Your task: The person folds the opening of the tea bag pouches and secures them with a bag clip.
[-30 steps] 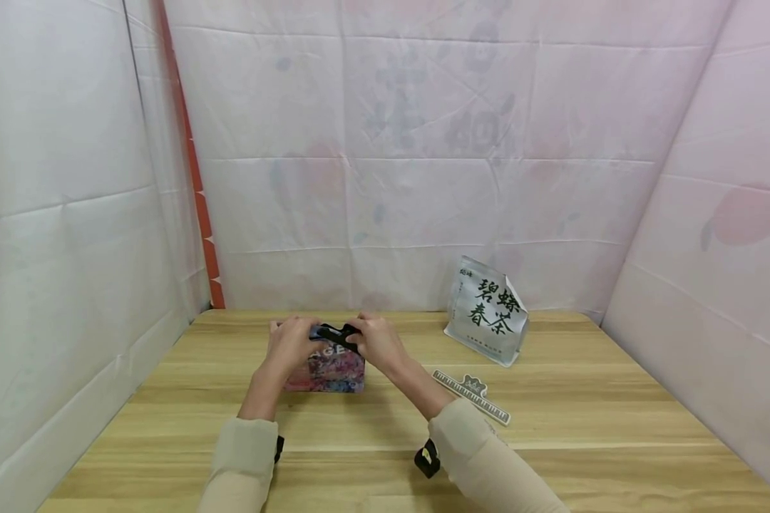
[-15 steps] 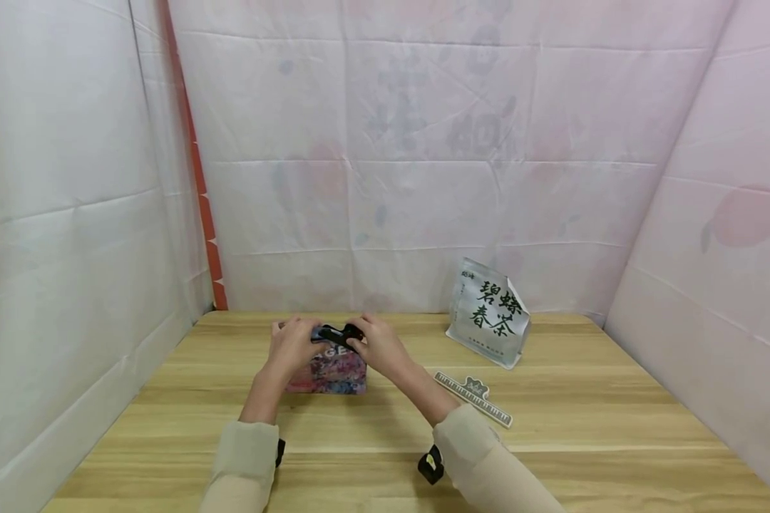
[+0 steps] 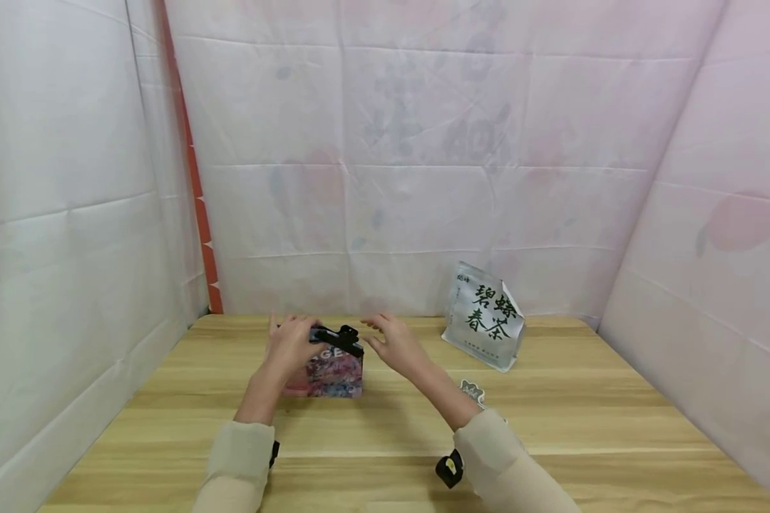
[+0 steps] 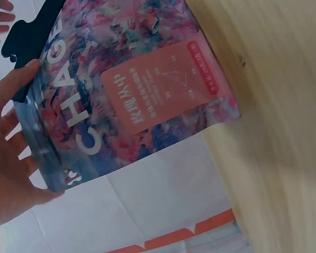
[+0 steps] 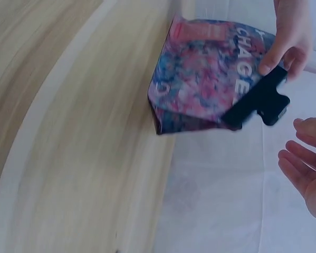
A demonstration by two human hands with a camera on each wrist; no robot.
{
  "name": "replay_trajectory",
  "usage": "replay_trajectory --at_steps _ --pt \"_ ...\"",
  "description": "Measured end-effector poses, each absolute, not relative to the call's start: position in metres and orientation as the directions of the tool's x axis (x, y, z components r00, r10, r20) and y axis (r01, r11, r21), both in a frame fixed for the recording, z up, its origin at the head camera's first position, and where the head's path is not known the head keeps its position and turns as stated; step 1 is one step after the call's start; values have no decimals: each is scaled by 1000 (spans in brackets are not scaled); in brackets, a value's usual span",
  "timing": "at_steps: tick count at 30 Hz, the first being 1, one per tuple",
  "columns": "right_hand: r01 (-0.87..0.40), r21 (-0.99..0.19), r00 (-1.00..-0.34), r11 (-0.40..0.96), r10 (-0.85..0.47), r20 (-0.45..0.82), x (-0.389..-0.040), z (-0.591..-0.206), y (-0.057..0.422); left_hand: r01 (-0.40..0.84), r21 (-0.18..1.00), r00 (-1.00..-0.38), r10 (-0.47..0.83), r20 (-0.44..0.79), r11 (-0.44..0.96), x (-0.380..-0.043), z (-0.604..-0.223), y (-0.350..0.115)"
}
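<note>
A pink and blue patterned pouch lettered "CHAGE" (image 3: 335,376) stands on the table, left of centre. Across the right part of its top edge sits a black sealing clip (image 5: 257,98), tilted. My left hand (image 3: 290,346) pinches the pouch's top edge at the left end of the clip, its thumb in front (image 4: 12,87). To the right of the clip, apart from it, my right hand (image 3: 394,345) holds nothing; its fingers are loosely bent in the right wrist view.
A silver tea pouch with dark green characters (image 3: 484,317) stands at the back right. In front of it lies a white clip with a bear-shaped top (image 3: 472,392), mostly hidden behind the right forearm. White cloth (image 3: 398,206) hangs behind and on both sides of the wooden table (image 3: 353,456).
My right hand has let go of the black clip and moved a little to the right. The clip stays on the pouch, and the left hand keeps its place.
</note>
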State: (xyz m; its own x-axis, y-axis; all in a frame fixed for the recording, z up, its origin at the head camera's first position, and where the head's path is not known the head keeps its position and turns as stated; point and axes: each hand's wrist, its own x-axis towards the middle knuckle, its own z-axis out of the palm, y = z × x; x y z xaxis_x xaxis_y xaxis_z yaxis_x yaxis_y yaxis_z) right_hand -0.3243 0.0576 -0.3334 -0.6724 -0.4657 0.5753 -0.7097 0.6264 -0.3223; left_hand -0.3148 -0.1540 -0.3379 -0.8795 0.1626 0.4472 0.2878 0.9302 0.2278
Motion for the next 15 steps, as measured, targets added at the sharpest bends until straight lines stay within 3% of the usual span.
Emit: replay_trajectory --at_steps 7,12,15 --pt "-712 -309 -644 630 -410 646 -326 -328 85 397 239 -810 215 546 886 -315 -329 -150" --pt "-712 -265 -601 650 -369 709 -331 -323 114 485 222 -716 239 656 846 -313 -323 -138" --pt "-679 -246 -610 692 -344 714 -332 -319 138 530 226 -670 240 702 817 -311 -322 -129"
